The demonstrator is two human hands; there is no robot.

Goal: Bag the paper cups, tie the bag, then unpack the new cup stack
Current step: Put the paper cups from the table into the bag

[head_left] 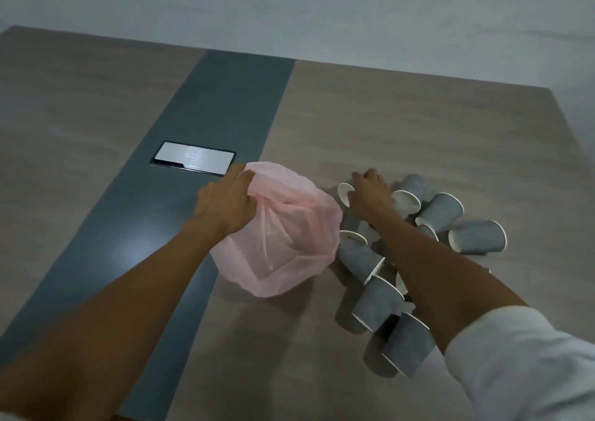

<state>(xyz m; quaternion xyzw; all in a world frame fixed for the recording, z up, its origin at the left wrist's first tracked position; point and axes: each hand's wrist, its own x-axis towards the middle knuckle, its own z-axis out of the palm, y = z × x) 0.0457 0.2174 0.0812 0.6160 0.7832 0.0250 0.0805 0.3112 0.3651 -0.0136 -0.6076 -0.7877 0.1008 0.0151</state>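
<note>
While left fingers (248, 180) pinch bag (289, 243), cups (380, 301) lie rightward.

Bag (283, 237) left of cups (418, 246)

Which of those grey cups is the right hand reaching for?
The cup at the far left edge of the pile, its white mouth facing the bag. Only it lies under the right hand; the others lie nearer or further right.

wall (322, 8): pale, plain | table (418, 124): wood, grey strip (222, 105), metal hatch (193, 158)
</note>
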